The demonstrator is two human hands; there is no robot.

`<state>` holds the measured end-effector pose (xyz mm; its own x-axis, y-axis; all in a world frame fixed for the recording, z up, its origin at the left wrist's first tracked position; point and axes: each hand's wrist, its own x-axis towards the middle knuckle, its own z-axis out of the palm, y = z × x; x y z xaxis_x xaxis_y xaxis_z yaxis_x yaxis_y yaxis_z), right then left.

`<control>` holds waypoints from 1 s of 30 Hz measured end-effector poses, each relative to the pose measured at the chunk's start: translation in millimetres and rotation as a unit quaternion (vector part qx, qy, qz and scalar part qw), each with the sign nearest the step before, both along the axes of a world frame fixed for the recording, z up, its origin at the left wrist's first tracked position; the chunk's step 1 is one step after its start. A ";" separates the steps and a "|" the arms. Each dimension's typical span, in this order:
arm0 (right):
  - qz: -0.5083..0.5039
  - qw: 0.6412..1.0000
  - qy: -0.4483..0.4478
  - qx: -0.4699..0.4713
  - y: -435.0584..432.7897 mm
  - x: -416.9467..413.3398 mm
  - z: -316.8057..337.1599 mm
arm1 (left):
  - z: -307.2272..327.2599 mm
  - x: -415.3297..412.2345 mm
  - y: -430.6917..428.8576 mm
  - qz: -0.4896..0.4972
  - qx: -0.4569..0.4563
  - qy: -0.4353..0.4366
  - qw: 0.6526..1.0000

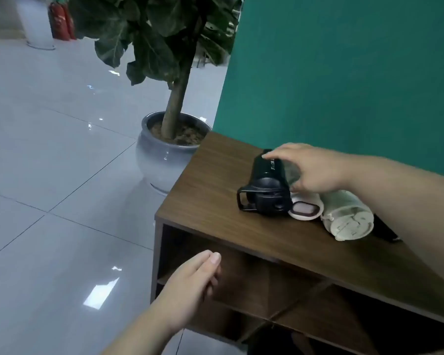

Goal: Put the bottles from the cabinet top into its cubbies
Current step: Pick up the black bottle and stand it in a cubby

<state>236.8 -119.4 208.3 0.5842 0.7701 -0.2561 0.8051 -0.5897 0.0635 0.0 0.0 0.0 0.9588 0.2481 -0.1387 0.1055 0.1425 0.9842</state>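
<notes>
A dark green bottle (265, 181) with a black loop-handled cap lies on its side on the brown cabinet top (215, 180). My right hand (308, 167) rests over its far end, fingers spread across the body, not clearly gripping. Next to it lie a white-capped bottle (305, 207), mostly hidden under my hand, and a pale cream bottle (349, 216). A black object (385, 230) shows behind my right forearm. My left hand (190, 285) hovers in front of the upper left cubby (241, 267), fingers loosely curled and holding nothing.
A teal wall (344, 73) stands behind the cabinet. A potted tree in a grey glazed pot (162, 155) sits on the glossy tiled floor (49, 175) just left of the cabinet. Lower cubbies (305, 329) show below, one with something dark inside.
</notes>
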 end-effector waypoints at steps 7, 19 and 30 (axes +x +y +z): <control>0.098 0.979 -0.055 -0.167 29.5 14.8 -19.6 | -9.4 0.9 1.9 -0.064 0.047 -0.001 0.997; 0.234 0.967 -0.100 0.013 31.1 -64.5 -32.3 | -22.6 -2.7 27.1 0.047 0.132 0.066 0.988; 0.010 0.903 0.273 0.332 -34.0 -201.9 -121.8 | -54.3 -18.7 28.1 0.002 0.181 0.132 0.975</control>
<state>34.9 -153.4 86.5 0.4954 0.8684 0.0209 0.6204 -0.3369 -0.7083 -18.7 28.1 -54.3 0.9002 0.3308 -0.2832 0.3623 -0.2081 0.9085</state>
